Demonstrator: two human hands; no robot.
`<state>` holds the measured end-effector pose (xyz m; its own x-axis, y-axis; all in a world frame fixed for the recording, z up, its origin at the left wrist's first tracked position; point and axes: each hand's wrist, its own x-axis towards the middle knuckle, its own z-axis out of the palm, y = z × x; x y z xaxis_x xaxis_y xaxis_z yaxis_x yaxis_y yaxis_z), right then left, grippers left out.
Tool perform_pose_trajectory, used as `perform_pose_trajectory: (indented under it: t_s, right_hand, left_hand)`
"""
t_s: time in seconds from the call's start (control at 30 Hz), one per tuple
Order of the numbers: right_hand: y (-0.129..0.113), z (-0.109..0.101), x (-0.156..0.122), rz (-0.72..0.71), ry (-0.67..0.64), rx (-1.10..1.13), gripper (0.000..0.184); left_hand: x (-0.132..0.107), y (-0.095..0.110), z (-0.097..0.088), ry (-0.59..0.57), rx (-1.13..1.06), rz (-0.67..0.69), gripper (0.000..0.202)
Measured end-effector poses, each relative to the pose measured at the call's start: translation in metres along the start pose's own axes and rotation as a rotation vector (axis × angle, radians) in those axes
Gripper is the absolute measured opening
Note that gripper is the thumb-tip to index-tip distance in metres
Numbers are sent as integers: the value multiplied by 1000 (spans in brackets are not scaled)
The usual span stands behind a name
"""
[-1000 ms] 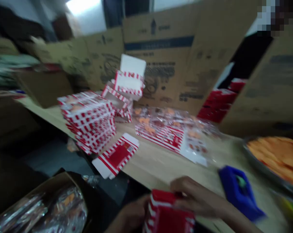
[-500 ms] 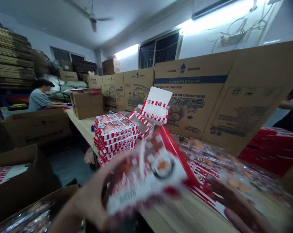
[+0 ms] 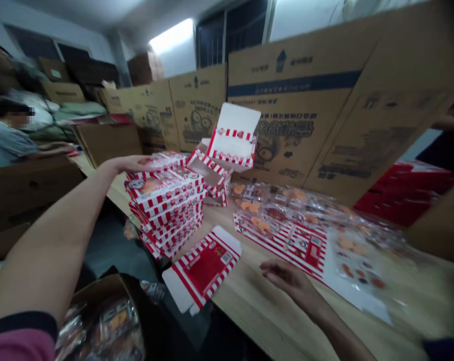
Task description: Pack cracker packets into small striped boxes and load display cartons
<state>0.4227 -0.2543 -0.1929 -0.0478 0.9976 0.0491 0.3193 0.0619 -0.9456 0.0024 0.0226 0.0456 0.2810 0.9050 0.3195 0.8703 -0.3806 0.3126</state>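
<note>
Tabletop point(image 3: 249, 296), left hand point(image 3: 135, 163) now atop box stack point(image 3: 169, 208), right hand point(image 3: 287, 278) lowered

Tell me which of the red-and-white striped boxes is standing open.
The open box behind the stack, with its white lid raised. The stacked ones are shut, and the flat box at the table's edge is not folded up.

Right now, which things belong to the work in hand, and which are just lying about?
In hand: left hand, resting on the stack of red-and-white striped cardboard boxes; right hand, open at the pale wooden table; flat unfolded red-and-white striped carton beside it.
Lying about: clear plastic packets of orange snacks; open striped box with white lid; tall brown corrugated cartons; stacked red packs.
</note>
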Motion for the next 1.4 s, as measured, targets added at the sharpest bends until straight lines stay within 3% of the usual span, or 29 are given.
perform_pose_trajectory:
  t_s: [0.07, 0.1, 0.2, 0.23, 0.3, 0.33, 0.37, 0.47, 0.53, 0.6, 0.7, 0.9, 1.13, 1.23, 1.33, 1.4]
  right_hand:
    - [6, 8, 20, -2, -29, -45, 32]
    - [8, 14, 33, 0, -50, -70, 29]
    - [12, 36, 78, 35, -104, -236, 18]
    - [12, 45, 94, 49, -108, -300, 16]
    - [9, 64, 124, 75, -101, -409, 13]
    - [8, 74, 138, 87, -93, -444, 12]
    - [7, 82, 150, 101, -84, -470, 12]
    - [5, 100, 175, 160, -65, -546, 19]
    - [4, 106, 183, 201, -79, -559, 24]
    - [3, 110, 185, 230, -121, -543, 25]
    - [1, 114, 181, 255, -137, -531, 26]
    - [4, 119, 171, 297, 8, -521, 28]
    - [-12, 100, 179, 364, -127, -27, 9]
    - [-25, 88, 165, 342, -140, 197, 13]
    - [-43, 76, 137, 260, -120, 364, 17]
    - [-56, 67, 115, 174, -120, 450, 21]
  left_hand:
    - [-2, 7, -1, -45, 29, -39, 89]
    - [-8, 16, -3, 21, 59, -40, 90]
    - [-58, 62, 8, 506, 128, 122, 70]
    - [-85, 80, 24, 621, 120, 238, 60]
    - [-145, 111, 79, 727, 58, 555, 44]
    - [-172, 120, 116, 595, 8, 671, 39]
    - [-196, 124, 156, 388, -24, 686, 41]
    - [-231, 110, 267, 0, 173, 338, 94]
    - [-233, 91, 313, -125, 198, 126, 120]
    - [-229, 75, 333, -149, 167, 59, 130]
    - [-225, 68, 335, -156, 105, 61, 136]
    - [-229, 76, 329, -147, 61, 42, 140]
    - [-232, 77, 321, -161, 1, 53, 143]
    - [-228, 76, 303, -70, -79, 69, 131]
    - [-224, 85, 272, 43, -131, 41, 112]
    - [-224, 97, 249, 36, -206, 50, 100]
